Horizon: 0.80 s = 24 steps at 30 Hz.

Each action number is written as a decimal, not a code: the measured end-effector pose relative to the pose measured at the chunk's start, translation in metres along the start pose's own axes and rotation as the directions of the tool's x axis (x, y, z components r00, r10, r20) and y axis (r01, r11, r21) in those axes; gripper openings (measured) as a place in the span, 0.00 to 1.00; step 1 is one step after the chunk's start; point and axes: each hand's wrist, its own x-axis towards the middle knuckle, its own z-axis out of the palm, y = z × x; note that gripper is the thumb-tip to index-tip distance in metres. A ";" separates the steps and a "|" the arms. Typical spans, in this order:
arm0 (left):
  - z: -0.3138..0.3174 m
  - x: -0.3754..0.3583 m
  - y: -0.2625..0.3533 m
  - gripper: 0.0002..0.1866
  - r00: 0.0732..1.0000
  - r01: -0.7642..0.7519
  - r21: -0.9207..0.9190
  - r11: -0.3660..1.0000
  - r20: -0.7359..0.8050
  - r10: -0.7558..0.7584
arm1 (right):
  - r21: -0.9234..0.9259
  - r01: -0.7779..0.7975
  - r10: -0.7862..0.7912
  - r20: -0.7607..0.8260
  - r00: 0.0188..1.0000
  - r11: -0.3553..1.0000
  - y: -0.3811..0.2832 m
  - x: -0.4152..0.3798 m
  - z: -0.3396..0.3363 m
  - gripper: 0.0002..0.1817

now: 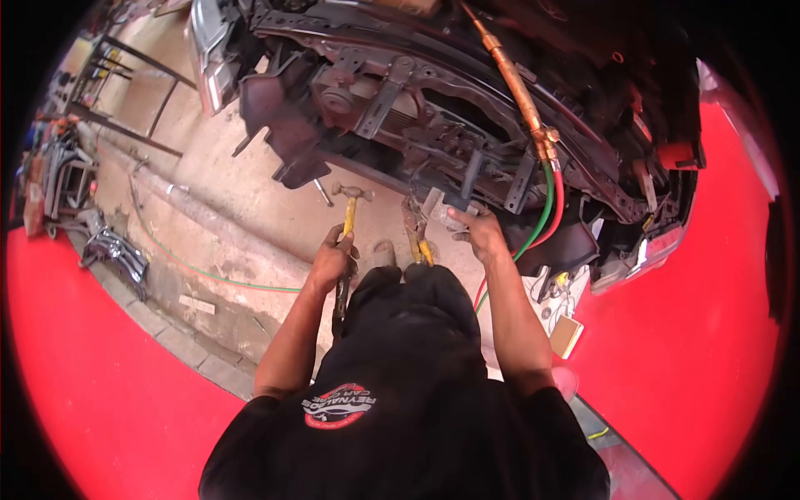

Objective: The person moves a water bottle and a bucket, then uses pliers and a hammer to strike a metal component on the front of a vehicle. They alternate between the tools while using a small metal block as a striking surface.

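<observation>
My left hand (332,257) is closed around the yellow handle of a hammer (349,215), whose metal head points up and away from me. My right hand (481,233) grips a grey metal block (444,212) near the front of the car frame. Between my hands, a pair of pliers (414,227) with yellow on its handles stands in front of my knees; what supports it is hard to tell. Past both hands lies the exposed dark front frame of a car (375,108).
A copper-coloured torch (518,92) rests across the car frame, with green and red hoses (553,196) running down on the right. A metal rack (133,108) stands at the upper left. A thin hose (208,275) crosses the floor. A small box (567,336) lies at the right.
</observation>
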 end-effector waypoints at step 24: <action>0.040 0.003 0.019 0.26 0.983 -0.150 -0.358 0.921 -0.152 0.101 | 0.191 -0.210 0.172 0.199 0.965 0.959 -0.016 0.057 0.021 0.20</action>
